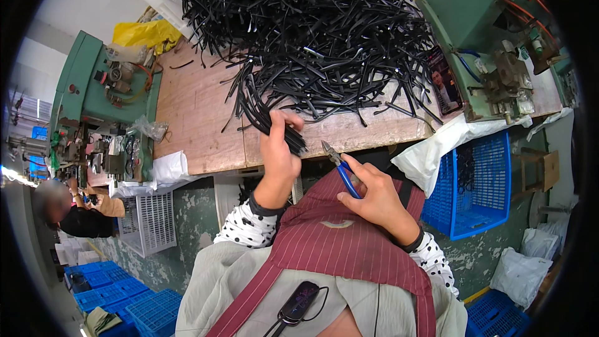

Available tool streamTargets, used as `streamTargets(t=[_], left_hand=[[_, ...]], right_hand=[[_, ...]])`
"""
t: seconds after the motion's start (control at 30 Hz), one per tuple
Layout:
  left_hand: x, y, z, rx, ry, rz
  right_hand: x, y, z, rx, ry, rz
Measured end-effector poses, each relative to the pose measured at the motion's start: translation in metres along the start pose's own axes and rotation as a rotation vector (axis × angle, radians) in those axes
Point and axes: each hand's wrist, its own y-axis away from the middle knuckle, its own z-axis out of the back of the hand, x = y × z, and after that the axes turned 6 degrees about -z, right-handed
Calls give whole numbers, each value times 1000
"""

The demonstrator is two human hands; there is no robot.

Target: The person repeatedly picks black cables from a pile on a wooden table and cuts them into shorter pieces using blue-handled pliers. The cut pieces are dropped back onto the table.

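My left hand [281, 153] is closed round a bundle of thin black strips [257, 107] that look like eyeglass temples. Their near ends stick out past my fingers toward the right, just over the table's front edge. In my right hand [379, 196] is a pair of diagonal cutters [348, 180] with blue handles. Its metal jaws point up and left, close to the bundle's ends but apart from them. A large heap of similar black temples [312, 31] covers the table beyond my hands, and the far ends of the held bundle reach back to it.
Green machines stand at left [93, 87] and right [468, 19] on the wooden tabletop [199, 118]. A blue crate [480, 212] sits below right, a white crate [150, 224] below left. Blue crates [118, 293] fill the lower left, near another person [84, 218]. A yellow bag [146, 34] lies behind.
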Motion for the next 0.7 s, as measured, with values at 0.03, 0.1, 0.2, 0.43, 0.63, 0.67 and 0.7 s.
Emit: streamTargets(t=[0.03, 0.1, 0.2, 0.43, 0.63, 0.67, 0.7], left_hand=[[0, -12, 1, -12, -91, -28], [4, -39, 8, 9, -33, -30], [9, -76, 4, 182, -832, -155], [26, -109, -50, 576, -1761, -548], [-8, -128, -40, 957, -1777, -441], [-20, -129, -38, 1042, -1722, -333], [-40, -122, -41, 1062, -1663, -255]], right_hand=[[-1, 0, 1, 0, 5, -16], [0, 1, 1, -5, -4, -9], [2, 2, -1, 12, -2, 4], [5, 4, -2, 24, 36, 34], [-3, 6, 3, -21, 77, 37], [-4, 6, 3, -25, 76, 44], [-5, 6, 2, -33, 78, 48]])
